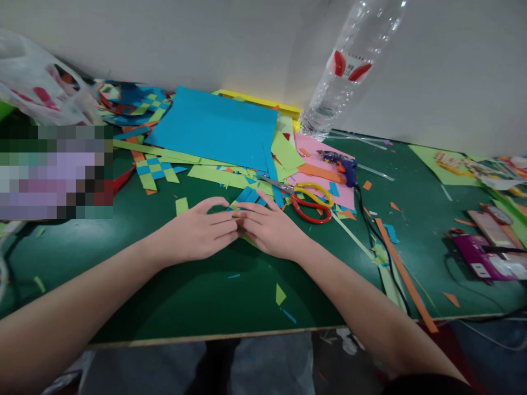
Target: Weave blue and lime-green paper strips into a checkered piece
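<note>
My left hand [203, 227] and my right hand [269, 226] meet at the fingertips over the middle of the green table. Their curled fingers are closed on a small piece of woven paper strips [249, 195], blue and light green. Most of that piece is hidden under my fingers, with blue ends showing beyond them. Just past my right hand lie scissors [315, 220] with one red and one yellow handle. Behind my hands, a large blue paper sheet [218, 129] rests on light green strips [226, 178]. Another woven blue and green piece [154, 167] lies to the left.
A blue glue gun [349, 171] with a black cord lies on pink paper [348, 195]. A clear water bottle [346, 71] stands against the wall. At left are a plastic bag [41, 82] and a blurred-out object. A purple box [473, 255] sits right. Paper scraps are scattered about.
</note>
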Demonstrator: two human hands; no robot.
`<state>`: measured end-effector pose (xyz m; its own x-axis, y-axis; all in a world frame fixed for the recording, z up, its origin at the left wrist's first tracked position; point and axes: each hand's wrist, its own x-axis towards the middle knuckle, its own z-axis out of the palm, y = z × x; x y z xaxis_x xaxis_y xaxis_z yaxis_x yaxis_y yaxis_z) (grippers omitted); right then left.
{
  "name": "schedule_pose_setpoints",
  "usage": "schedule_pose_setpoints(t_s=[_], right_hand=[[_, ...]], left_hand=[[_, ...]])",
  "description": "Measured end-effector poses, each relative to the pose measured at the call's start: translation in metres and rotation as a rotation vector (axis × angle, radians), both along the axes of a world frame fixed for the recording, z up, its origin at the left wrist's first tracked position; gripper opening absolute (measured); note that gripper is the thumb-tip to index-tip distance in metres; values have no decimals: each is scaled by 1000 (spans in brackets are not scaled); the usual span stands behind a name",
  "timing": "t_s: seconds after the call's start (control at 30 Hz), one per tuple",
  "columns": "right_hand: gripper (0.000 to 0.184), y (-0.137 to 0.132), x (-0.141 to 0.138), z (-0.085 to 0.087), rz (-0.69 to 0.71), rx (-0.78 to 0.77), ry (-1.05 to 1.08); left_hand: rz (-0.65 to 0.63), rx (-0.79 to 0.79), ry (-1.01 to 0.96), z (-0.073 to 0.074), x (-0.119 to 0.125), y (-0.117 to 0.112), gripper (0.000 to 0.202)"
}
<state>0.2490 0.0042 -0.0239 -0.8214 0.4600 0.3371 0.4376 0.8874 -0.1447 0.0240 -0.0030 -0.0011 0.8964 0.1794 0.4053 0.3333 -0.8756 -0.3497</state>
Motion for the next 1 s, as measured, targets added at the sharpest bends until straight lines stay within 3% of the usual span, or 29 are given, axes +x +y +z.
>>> schedule_pose_setpoints(t_s=[0.37, 0.5, 0.8, 1.0], right_hand=[[29, -3, -1, 4, -7, -7, -17], [31, -2, 1, 6, -28, 59, 37], [32, 12, 29, 13, -225, 99, 184], [28, 11, 31, 14, -207, 74, 170]], left_hand=[[59, -157, -3, -1, 0, -1, 33], [59, -127, 21, 0, -1, 0, 34], [13, -248, -64, 3, -16, 3, 24], [44, -417, -77, 4, -21, 5, 16]])
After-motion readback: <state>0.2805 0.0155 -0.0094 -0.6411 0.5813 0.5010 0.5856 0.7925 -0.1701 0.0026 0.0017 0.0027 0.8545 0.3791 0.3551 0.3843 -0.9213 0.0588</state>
